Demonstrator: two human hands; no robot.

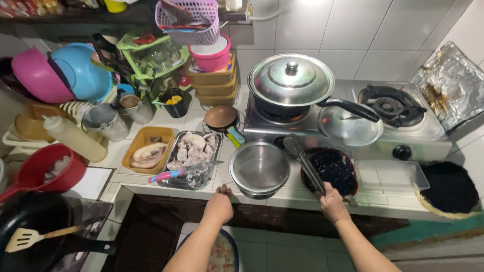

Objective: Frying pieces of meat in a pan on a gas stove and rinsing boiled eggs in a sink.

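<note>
Two hands: right hand (331, 200) grips one tongs (304, 163), left hand (220, 203) empty.

White glazed wall tiles (383, 30) behind a tiled counter (302, 194), bright under overhead light. On the counter, a steel two-burner gas stove (403, 126); right of the stove, a crumpled foil sheet (451, 83) against the side wall. Left of the stove, a green dish rack (151, 58); above that, a pink basket (189, 20). Below the counter, pale floor tiles (282, 252).
</note>
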